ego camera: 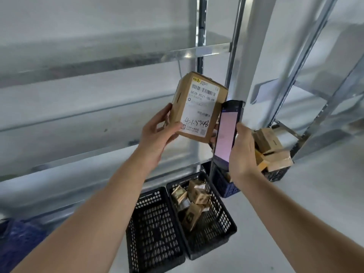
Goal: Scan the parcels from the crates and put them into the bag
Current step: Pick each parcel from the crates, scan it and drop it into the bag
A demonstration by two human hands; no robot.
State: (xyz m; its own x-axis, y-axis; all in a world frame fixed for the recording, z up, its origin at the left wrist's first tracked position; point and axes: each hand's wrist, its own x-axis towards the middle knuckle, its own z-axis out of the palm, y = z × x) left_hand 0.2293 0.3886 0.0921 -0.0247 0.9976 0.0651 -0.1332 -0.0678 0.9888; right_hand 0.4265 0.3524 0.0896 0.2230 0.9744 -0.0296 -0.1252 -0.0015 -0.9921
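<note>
My left hand (157, 133) holds up a small brown cardboard parcel (199, 107) by its lower left corner, its white barcode label facing me. Right beside it, my right hand (241, 152) grips a black handheld scanner (226, 133) with a lit pale screen, its top end level with the label. Below on the floor, one black crate (228, 223) holds several small brown parcels (196, 196). A blue bag (17, 239) shows at the lower left edge.
A second black crate (153, 229) stands to the left of the filled one and holds nothing visible. A dark blue crate (279, 172) with more brown boxes (269, 146) sits behind my right hand. Metal shelving (118, 60) rises ahead and to the right.
</note>
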